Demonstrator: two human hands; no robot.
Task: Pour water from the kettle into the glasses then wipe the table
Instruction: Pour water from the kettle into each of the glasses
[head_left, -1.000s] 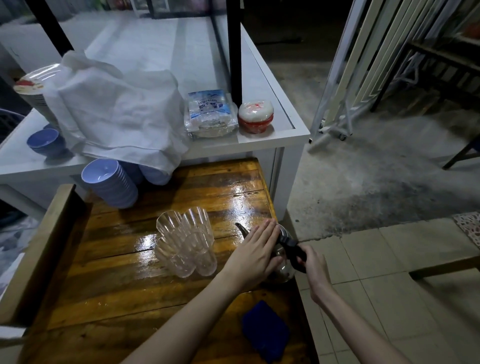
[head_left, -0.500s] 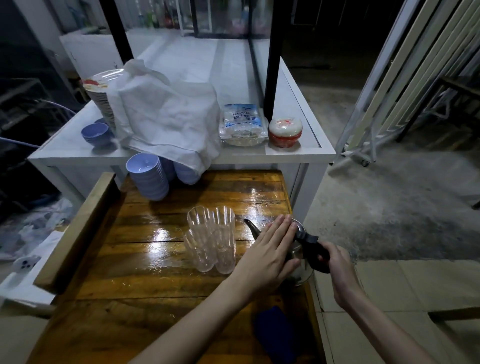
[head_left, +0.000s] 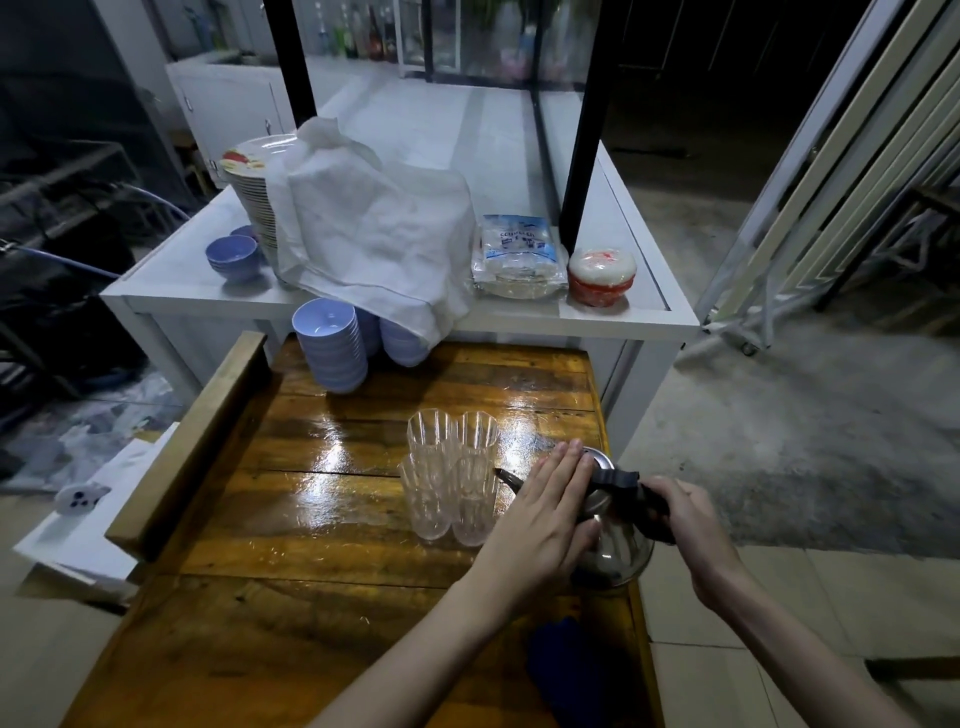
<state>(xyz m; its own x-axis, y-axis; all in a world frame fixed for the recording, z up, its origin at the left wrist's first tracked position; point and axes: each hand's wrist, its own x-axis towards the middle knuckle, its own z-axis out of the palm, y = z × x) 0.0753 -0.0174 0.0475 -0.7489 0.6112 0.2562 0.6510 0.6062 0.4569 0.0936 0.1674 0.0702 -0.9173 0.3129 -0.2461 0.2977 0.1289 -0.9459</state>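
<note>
Our right hand (head_left: 680, 525) grips the steel kettle's (head_left: 613, 551) black handle, left hand (head_left: 545, 512) flat on its lid; clear ribbed glasses (head_left: 449, 488) at nine o'clock look empty, wooden surface (head_left: 291, 545) unwiped

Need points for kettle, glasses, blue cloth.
kettle (head_left: 618, 556), head view, steel body below the handle.
glasses (head_left: 447, 488), head view, middle of the cluster.
blue cloth (head_left: 566, 670), head view, its centre.

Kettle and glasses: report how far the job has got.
Done: nothing visible; the glasses look empty. In hand: the right hand grips the kettle by its black handle, the left hand lies flat on its lid, spout towards the glasses. Left: pouring, then wiping the wooden table with the blue cloth.
</note>
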